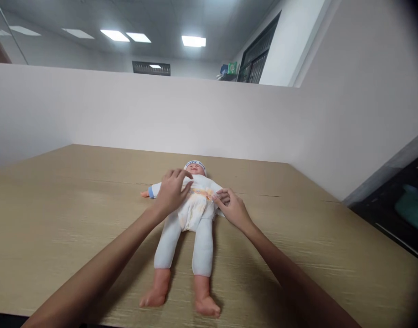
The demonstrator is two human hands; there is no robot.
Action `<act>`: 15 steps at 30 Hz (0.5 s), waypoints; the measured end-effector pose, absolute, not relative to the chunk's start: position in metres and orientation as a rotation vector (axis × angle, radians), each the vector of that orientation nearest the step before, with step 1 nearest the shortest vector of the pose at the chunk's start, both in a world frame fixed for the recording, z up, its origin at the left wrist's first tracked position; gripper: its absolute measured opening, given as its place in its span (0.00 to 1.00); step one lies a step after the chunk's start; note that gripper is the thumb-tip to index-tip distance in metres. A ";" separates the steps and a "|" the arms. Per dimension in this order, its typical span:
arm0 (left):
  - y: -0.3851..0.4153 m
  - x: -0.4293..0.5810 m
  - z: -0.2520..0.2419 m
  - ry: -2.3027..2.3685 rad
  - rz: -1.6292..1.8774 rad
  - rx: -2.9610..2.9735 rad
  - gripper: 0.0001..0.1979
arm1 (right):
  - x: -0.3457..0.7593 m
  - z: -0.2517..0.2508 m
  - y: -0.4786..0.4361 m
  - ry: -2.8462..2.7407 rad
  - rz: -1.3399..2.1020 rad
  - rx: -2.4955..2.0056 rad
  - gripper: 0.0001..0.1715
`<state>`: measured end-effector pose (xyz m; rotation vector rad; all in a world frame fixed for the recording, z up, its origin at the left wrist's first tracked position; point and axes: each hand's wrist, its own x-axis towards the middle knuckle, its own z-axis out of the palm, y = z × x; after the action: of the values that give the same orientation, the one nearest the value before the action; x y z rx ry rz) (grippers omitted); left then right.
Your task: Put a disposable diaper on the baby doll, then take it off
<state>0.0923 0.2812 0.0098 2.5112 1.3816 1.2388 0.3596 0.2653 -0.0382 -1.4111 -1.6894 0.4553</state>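
A baby doll [202,255] lies on its back on the table, feet toward me, in a white outfit and a printed headband. Around its hips is a white diaper [191,214] with an orange-yellow patterned waistband. Over the doll's chest, at the diaper's left side, is my left hand [172,191], its fingers curved and the thumb apart from them, holding nothing that I can see. My right hand [234,209] is at the right end of the waistband, with thumb and fingertips closed on the diaper's edge. Its fingers partly hide the doll's arm on that side.
The wooden table [280,255] has seams running across it and meets a low white wall [143,114] at the back. A window or glass opening above shows ceiling lights. Beyond the table's right edge is a dark area with a greenish item [414,207].
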 end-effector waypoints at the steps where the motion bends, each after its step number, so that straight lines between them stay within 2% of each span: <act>1: 0.279 0.101 0.013 1.274 1.199 2.590 0.11 | 0.360 -0.042 0.266 -1.689 0.450 -1.404 0.20; 4: 0.276 0.123 0.016 1.059 0.999 2.727 0.12 | 0.363 -0.052 0.266 -1.665 0.395 -1.411 0.16; 8: 0.280 0.135 0.007 1.164 0.780 2.748 0.15 | 0.375 -0.061 0.253 -1.671 0.303 -1.438 0.14; 15: 0.290 0.140 -0.001 1.218 0.722 2.765 0.13 | 0.384 -0.075 0.235 -1.895 0.108 -1.543 0.09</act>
<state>0.1395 0.2901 -0.0015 2.7646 1.2183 0.7223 0.3836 0.2347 -0.0749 -1.5428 -1.8951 0.1084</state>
